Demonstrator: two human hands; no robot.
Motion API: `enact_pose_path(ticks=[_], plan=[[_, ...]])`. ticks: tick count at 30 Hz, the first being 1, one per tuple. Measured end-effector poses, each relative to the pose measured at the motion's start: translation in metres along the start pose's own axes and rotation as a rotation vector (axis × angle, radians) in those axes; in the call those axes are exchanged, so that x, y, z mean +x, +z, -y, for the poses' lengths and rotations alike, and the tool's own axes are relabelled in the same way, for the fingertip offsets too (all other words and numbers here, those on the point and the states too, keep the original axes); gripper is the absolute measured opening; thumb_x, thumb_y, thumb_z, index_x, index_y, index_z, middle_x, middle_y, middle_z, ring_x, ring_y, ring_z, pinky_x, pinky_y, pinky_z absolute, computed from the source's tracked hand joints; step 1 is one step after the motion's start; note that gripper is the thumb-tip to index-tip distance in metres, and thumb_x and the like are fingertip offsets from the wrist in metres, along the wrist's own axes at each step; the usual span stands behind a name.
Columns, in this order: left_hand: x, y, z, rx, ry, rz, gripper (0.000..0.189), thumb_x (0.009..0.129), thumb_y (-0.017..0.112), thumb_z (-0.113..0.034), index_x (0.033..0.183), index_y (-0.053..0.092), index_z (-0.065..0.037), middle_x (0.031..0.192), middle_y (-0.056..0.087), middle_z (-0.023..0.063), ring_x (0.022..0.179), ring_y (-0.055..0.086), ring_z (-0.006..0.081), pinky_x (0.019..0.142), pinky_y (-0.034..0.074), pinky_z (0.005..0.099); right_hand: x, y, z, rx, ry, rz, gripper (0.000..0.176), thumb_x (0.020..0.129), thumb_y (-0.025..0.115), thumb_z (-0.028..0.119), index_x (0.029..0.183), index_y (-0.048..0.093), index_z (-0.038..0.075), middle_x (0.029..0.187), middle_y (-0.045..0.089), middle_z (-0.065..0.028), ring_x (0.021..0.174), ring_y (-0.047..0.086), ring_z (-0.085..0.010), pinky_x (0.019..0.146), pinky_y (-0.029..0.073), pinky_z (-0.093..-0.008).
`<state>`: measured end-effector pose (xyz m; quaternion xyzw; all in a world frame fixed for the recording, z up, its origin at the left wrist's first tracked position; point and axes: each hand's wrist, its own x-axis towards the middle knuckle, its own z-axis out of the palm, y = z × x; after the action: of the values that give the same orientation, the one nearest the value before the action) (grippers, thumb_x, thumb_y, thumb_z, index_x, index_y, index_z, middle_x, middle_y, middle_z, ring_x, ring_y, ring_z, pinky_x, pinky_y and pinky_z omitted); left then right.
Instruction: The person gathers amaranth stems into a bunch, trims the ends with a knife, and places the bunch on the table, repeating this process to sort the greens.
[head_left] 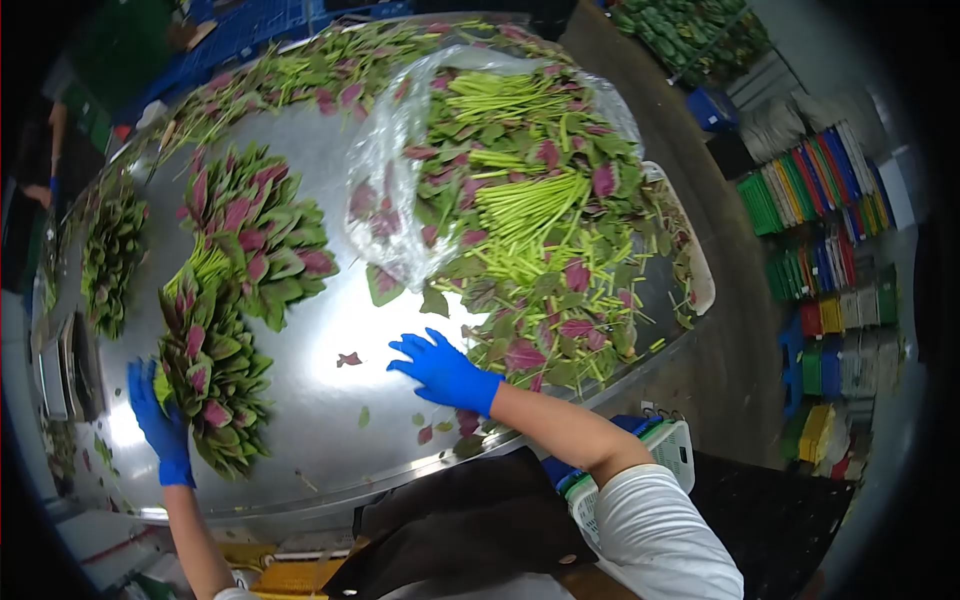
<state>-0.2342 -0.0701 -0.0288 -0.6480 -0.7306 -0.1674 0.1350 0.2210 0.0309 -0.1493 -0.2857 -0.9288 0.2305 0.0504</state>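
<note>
My left hand (162,428), in a blue glove, is at the left beside a bunch of red-and-green leafy greens (212,375). Its fingers are stretched out along the cut stem end and touch or nearly touch it; the thumb is partly hidden. My right hand (440,372), also blue-gloved, is open with fingers spread over the metal table (310,420), holding nothing. Just right of it lies a heap of loose leaves and stems (560,330). Another leafy bunch (262,240) lies behind the left one, their stems meeting.
A clear plastic bag (385,190) lies open under a large pile of greens (530,200). More greens (110,255) lie at the far left and along the back edge. A white tub (705,285) stands at the table's right end. Stacked coloured crates (815,185) line the right side.
</note>
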Motion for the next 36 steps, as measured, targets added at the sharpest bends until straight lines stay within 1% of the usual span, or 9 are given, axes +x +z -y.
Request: enact_pose_path(ticks=[5,6,10,15,17,21,29,30,36], plan=[[-0.007,0.026,-0.107,-0.251,0.238,0.184,0.057,0.064,0.050,0.009,0.120,0.054,0.000,0.123,0.052,0.0193,0.120,0.045,0.0378,0.103,0.034,0.0430,-0.070,-0.024,-0.022,0.183,-0.079,0.100,0.046,0.075,0.067,0.017,0.118,0.052,0.014,0.131,0.047,-0.0116,0.122,0.043,-0.0316,0.101,0.035,-0.0456],[-0.008,0.034,-0.134,-0.329,0.202,0.195,0.055,0.063,0.049,0.010,0.116,0.055,-0.001,0.118,0.054,0.0187,0.116,0.047,0.0379,0.101,0.036,0.0431,-0.077,-0.031,-0.030,0.369,-0.078,-0.044,0.038,0.076,0.064,0.014,0.114,0.056,0.011,0.120,0.055,-0.0129,0.110,0.053,-0.0321,0.094,0.042,-0.0418],[0.007,0.080,-0.225,-0.545,0.363,0.236,0.050,0.062,0.052,0.007,0.110,0.057,-0.003,0.113,0.056,0.0173,0.108,0.052,0.0372,0.095,0.040,0.0429,-0.100,-0.100,-0.083,0.276,0.120,-0.384,0.029,0.077,0.060,0.008,0.106,0.062,0.012,0.095,0.063,-0.0112,0.088,0.060,-0.0321,0.077,0.049,-0.0405],[0.045,0.127,-0.348,-0.763,0.539,0.427,0.043,0.065,0.055,0.002,0.107,0.059,-0.005,0.105,0.060,0.0152,0.101,0.056,0.0346,0.089,0.044,0.0401,-0.142,-0.167,-0.179,-0.010,0.328,-0.436,0.040,0.070,0.058,-0.003,0.108,0.060,0.011,0.103,0.062,-0.0110,0.096,0.059,-0.0309,0.082,0.048,-0.0400],[0.063,0.128,-0.400,-0.819,0.515,0.480,0.041,0.068,0.056,0.001,0.108,0.059,-0.006,0.106,0.060,0.0146,0.101,0.057,0.0331,0.088,0.045,0.0393,-0.149,-0.180,-0.207,-0.171,0.275,-0.490,0.042,0.072,0.055,-0.002,0.112,0.058,0.011,0.109,0.060,-0.0120,0.102,0.056,-0.0317,0.089,0.045,-0.0405],[0.093,0.140,-0.479,-0.928,0.431,0.277,0.040,0.071,0.060,0.000,0.110,0.059,-0.006,0.110,0.060,0.0154,0.104,0.056,0.0339,0.089,0.045,0.0401,-0.135,-0.192,-0.254,-0.342,0.221,-0.441,0.045,0.077,0.048,-0.001,0.121,0.052,0.010,0.126,0.051,-0.0129,0.119,0.047,-0.0305,0.103,0.036,-0.0414],[0.148,0.174,-0.542,-1.106,0.254,0.383,0.038,0.075,0.064,-0.001,0.112,0.058,-0.005,0.109,0.061,0.0145,0.102,0.059,0.0320,0.089,0.046,0.0369,-0.072,-0.214,-0.314,-0.379,0.057,-0.207,0.068,0.067,0.062,-0.001,0.132,0.042,0.010,0.135,0.044,-0.0129,0.125,0.041,-0.0301,0.109,0.030,-0.0415],[0.147,0.177,-0.544,-1.122,0.236,0.416,0.039,0.075,0.064,-0.001,0.113,0.058,-0.005,0.110,0.061,0.0144,0.102,0.059,0.0316,0.089,0.046,0.0358,-0.064,-0.217,-0.323,-0.185,0.030,-0.173,0.074,0.063,0.066,0.001,0.133,0.041,0.010,0.134,0.044,-0.0140,0.124,0.042,-0.0300,0.107,0.031,-0.0428],[0.114,0.189,-0.551,-1.228,0.144,0.590,0.036,0.079,0.063,-0.004,0.115,0.059,-0.008,0.108,0.062,0.0141,0.100,0.061,0.0292,0.086,0.048,0.0346,-0.062,-0.196,-0.323,-0.275,0.089,-0.167,0.069,0.063,0.058,-0.005,0.130,0.044,0.008,0.120,0.052,-0.0130,0.112,0.050,-0.0296,0.105,0.031,-0.0470]])
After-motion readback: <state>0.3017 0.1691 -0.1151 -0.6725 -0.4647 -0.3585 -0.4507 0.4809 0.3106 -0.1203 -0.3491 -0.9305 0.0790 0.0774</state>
